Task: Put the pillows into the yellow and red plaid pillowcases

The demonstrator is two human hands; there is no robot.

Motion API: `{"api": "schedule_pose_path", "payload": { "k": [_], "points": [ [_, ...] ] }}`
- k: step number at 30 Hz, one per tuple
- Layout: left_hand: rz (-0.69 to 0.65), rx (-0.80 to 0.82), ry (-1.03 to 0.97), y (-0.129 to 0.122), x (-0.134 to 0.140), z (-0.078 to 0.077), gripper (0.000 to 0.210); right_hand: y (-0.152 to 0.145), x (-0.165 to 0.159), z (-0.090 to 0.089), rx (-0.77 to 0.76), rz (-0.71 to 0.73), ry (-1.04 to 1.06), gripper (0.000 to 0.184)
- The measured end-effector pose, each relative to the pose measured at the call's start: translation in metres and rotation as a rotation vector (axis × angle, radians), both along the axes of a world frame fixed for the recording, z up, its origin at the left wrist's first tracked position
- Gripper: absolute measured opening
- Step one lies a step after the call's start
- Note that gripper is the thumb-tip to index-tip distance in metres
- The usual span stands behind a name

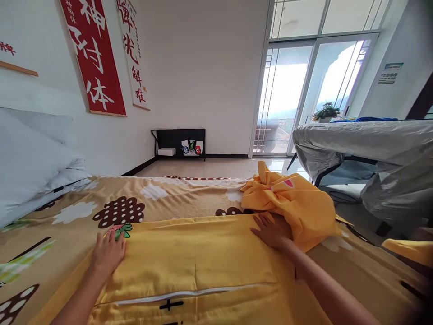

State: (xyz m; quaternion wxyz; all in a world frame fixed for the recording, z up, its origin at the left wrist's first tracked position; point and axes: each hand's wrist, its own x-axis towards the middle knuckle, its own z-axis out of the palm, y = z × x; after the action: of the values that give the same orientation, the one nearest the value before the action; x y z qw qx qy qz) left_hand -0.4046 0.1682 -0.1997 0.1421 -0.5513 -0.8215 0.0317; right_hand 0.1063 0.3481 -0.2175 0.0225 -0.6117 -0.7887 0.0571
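A yellow fabric cover lies spread on the bed, with a white zipper running across its near part. My left hand rests flat on its far left corner, beside a printed green leaf. At the far right corner, my right hand presses on the cloth with its fingers stretched out. Just beyond and right of that hand sits a crumpled orange-yellow cloth bundle with a knotted-looking top.
Under the cloth is a brown patterned bedsheet. White pillows are stacked at the left. A low black shelf stands against the wall, and a table with a grey cover is at the right near glass doors.
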Motion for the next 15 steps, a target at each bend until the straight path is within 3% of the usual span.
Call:
{"api": "schedule_pose_path", "payload": {
  "k": [1, 3, 5, 7, 9, 10, 14, 15],
  "points": [
    [0.005, -0.048, -0.011, 0.002, 0.025, 0.008, 0.054, -0.011, -0.017, 0.007, 0.014, -0.001, 0.010, 0.071],
    [-0.122, -0.103, -0.149, 0.005, 0.083, 0.019, 0.056, -0.042, -0.056, 0.017, 0.063, 0.051, 0.044, 0.065],
    [-0.279, -0.159, -0.222, 0.002, 0.136, 0.020, 0.054, -0.080, -0.094, 0.018, 0.062, 0.183, 0.088, 0.060],
    [-0.499, -0.216, -0.332, -0.010, 0.160, 0.013, 0.055, -0.113, -0.114, 0.013, 0.026, 0.329, 0.118, 0.057],
    [-0.495, -0.218, -0.370, -0.033, 0.143, 0.001, 0.057, -0.133, -0.105, 0.008, 0.001, 0.363, 0.140, 0.059],
    [-0.398, -0.195, -0.347, -0.049, 0.119, -0.005, 0.056, -0.138, -0.090, 0.007, -0.005, 0.331, 0.145, 0.060],
    [0.007, -0.138, -0.160, -0.126, -0.016, -0.029, 0.055, -0.142, 0.011, 0.008, -0.008, 0.087, 0.136, 0.062],
    [0.019, -0.103, -0.144, -0.142, -0.042, -0.031, 0.054, -0.143, 0.035, 0.009, -0.010, 0.049, 0.136, 0.062]
  ]
}}
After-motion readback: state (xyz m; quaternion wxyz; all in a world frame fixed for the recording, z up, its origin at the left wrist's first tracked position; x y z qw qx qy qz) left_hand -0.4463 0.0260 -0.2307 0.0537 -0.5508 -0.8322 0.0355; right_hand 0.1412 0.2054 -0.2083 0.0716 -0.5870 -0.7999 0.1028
